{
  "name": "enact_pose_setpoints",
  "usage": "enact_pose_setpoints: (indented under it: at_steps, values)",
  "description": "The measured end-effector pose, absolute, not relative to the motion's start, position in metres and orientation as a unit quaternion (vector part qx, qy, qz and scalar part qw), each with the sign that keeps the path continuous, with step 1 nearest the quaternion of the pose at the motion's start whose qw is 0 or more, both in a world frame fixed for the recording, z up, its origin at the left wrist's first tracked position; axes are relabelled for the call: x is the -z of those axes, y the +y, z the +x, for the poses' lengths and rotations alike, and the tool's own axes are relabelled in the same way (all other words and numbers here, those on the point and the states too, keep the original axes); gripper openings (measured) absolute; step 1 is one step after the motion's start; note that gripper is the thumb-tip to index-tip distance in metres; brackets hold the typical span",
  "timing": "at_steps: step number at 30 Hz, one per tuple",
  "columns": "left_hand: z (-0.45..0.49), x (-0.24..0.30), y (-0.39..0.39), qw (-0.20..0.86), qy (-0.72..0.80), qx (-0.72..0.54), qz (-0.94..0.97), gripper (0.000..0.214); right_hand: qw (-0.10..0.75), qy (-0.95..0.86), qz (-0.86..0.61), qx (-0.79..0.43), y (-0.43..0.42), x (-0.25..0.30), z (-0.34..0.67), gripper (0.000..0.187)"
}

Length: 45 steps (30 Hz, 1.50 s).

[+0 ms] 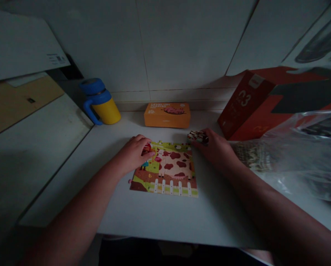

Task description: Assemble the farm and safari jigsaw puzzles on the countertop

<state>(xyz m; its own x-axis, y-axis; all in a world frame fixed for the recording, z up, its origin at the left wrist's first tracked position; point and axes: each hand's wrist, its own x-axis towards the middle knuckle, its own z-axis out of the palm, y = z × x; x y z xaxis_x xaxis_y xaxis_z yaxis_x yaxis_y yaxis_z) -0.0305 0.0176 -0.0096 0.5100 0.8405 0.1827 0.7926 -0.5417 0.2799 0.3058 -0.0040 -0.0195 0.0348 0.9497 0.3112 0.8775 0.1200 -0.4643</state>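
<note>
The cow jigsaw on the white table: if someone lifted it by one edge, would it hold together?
Probably not: the cow jigsaw shows piece seams, so it would likely sag and split. Lying flat and thin, it looks light and should slide when pushed. The left hand rests on its corner.

A cow-picture jigsaw puzzle (168, 168) lies flat; a small stack of puzzle pieces (198, 136) sits just beyond its far right corner.

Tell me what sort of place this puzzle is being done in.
Probably a home, at a white counter against a tiled wall. A yellow mug with a blue lid and an orange puzzle box stand by the wall, and a cow jigsaw lies between the hands.
</note>
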Motion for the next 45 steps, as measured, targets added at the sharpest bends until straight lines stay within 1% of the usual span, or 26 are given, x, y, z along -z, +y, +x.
enact_pose_setpoints:
  at_steps: [7, 13, 25, 28, 32, 37, 40, 45]
  values:
    - [-0.029, 0.009, 0.017, 0.09, 0.47, -0.151, 0.865, 0.033, 0.286, -0.687, -0.663, -0.079, 0.0, 0.021, 0.308, 0.038]
    - [-0.024, 0.008, 0.012, 0.095, 0.458, -0.151, 0.871, 0.033, 0.328, -0.68, -0.65, -0.085, 0.011, 0.023, 0.298, 0.037]
    - [-0.025, 0.005, 0.01, 0.12, 0.466, -0.161, 0.862, 0.037, 0.294, -0.698, -0.647, -0.087, 0.008, 0.024, 0.294, 0.036]
    - [-0.025, 0.01, 0.019, 0.15, 0.499, -0.206, 0.828, 0.038, 0.303, -0.688, -0.653, -0.094, 0.008, 0.024, 0.294, 0.034]
    - [-0.025, 0.026, 0.045, 0.203, 0.565, -0.311, 0.737, 0.047, 0.3, -0.664, -0.675, -0.117, 0.008, 0.022, 0.294, 0.036]
    - [-0.021, 0.036, 0.068, 0.363, 0.543, -0.408, 0.638, 0.059, 0.305, -0.652, -0.677, -0.152, 0.007, 0.018, 0.292, 0.035]
    - [-0.019, 0.028, 0.069, 0.437, 0.528, -0.434, 0.585, 0.061, 0.319, -0.645, -0.677, -0.155, 0.006, 0.017, 0.291, 0.035]
    - [-0.02, 0.012, 0.078, 0.454, 0.578, -0.429, 0.525, 0.053, 0.336, -0.646, -0.666, -0.163, 0.005, 0.019, 0.293, 0.033]
